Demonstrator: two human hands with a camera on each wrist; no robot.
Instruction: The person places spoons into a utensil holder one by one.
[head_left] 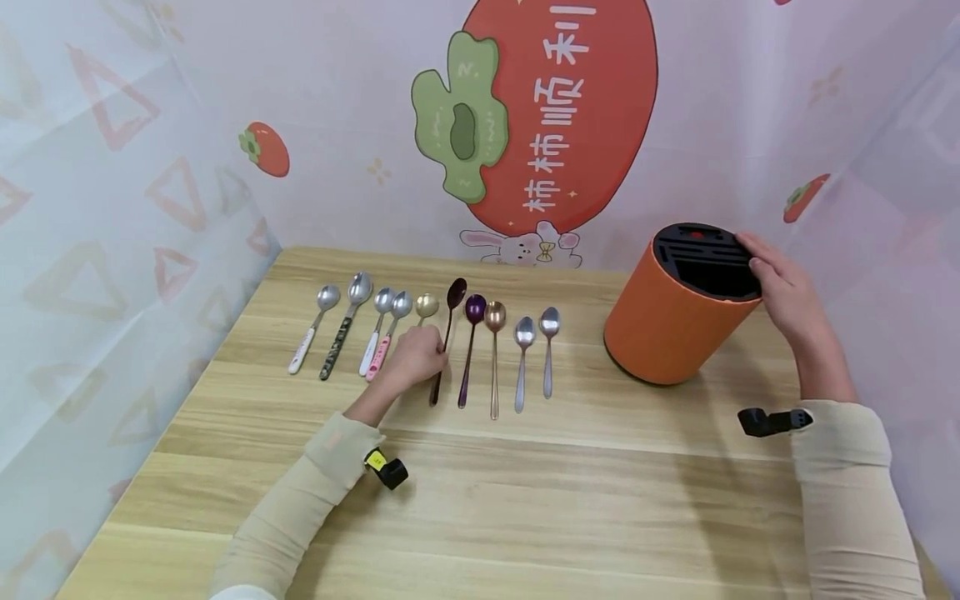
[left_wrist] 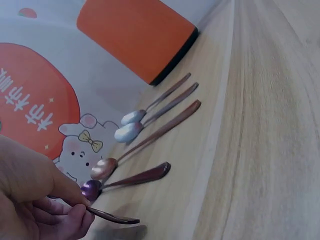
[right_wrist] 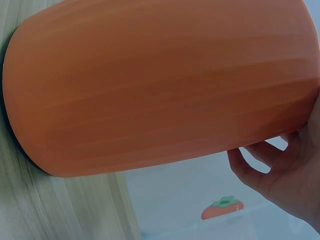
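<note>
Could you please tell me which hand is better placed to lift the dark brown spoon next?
Probably the left hand: it pinches the dark brown spoon, while the right hand holds the orange container, well away.

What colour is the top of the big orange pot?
The pot's top is black, with a little red patch; the head view shows it best.

Left fingers (left_wrist: pixel 76 220) pinching a dark spoon (left_wrist: pixel 114 216), four more spoons (left_wrist: pixel 160 131), orange container (left_wrist: pixel 137 37)
</note>
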